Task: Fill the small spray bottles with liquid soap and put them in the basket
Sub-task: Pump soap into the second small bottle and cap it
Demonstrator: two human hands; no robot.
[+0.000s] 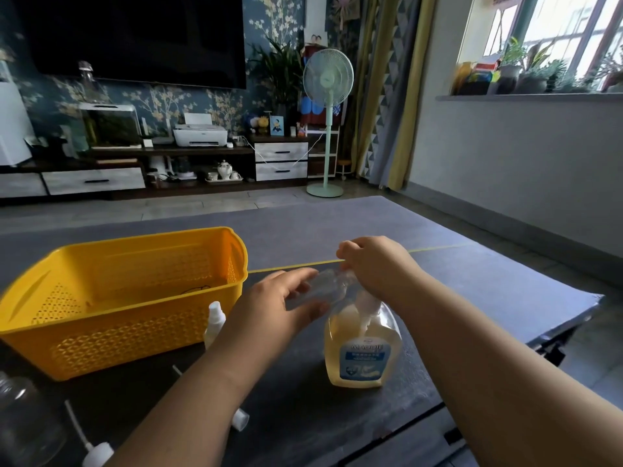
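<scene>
Hands at centre frame: left hand grips a small clear plastic spray bottle, tilted; right hand apparently pinches its neck above the amber soap pump bottle; steadying the mouth should prevent spills.

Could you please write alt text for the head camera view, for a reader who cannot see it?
A left hand holds a small clear bottle at the pump of a soap bottle, which the right hand covers. A yellow basket sits to the left on the dark table.
</scene>
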